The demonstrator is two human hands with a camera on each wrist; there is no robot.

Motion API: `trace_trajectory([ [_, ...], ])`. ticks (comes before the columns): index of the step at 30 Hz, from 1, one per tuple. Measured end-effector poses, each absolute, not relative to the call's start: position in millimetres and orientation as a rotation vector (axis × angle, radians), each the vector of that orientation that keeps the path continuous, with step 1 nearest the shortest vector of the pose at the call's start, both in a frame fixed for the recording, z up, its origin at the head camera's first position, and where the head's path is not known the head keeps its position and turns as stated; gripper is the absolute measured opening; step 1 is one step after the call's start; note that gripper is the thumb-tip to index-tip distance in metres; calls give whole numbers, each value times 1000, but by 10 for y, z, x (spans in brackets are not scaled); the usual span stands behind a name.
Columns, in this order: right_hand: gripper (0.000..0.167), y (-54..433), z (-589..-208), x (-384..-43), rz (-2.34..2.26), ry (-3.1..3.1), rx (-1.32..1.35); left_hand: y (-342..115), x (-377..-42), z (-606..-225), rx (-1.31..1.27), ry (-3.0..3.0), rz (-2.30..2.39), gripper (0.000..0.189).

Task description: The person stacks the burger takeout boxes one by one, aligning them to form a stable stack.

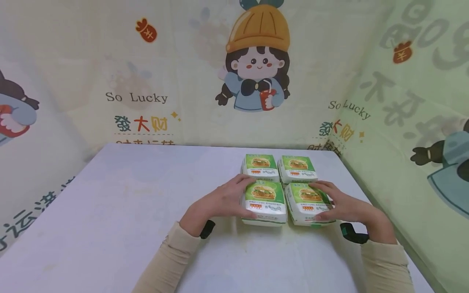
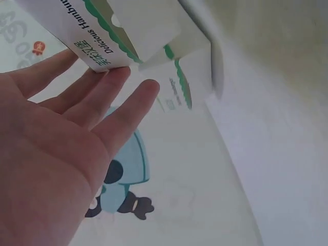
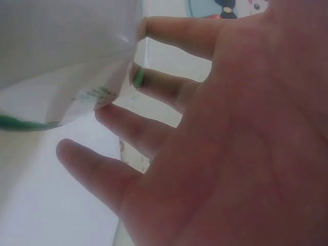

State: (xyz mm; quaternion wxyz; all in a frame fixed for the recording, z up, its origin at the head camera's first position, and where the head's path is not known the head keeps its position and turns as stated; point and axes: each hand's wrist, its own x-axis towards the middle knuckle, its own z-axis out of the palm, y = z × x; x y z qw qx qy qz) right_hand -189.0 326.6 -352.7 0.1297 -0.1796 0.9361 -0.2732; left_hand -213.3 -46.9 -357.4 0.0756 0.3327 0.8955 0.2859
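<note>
In the head view, four burger boxes, green and white with a hamburger picture, sit in two rows on the white table (image 1: 154, 211). My left hand (image 1: 223, 199) spans the left side of the front left burger box (image 1: 264, 199), thumb near its front corner and fingers toward its back corner. Across from it, my right hand (image 1: 348, 205) grips the front right burger box (image 1: 307, 199) by its right side. Behind stand the back left burger box (image 1: 261, 165) and the back right burger box (image 1: 297, 166). Both wrist views show fingertips against box sides; the thumbs are hidden there.
A printed cloth wall (image 1: 190, 73) with cartoon figures rises behind the table, and another (image 1: 410, 122) stands close along the right edge. Each wrist wears a dark strap. To the left of the boxes lies a broad stretch of table.
</note>
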Motion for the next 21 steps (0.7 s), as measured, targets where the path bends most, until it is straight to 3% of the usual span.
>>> trace_trajectory([
  [21,88,3220,-3512,-1884,-755,2733,-520,-1127,-2111,-3407,1009,2787,1019,96],
])
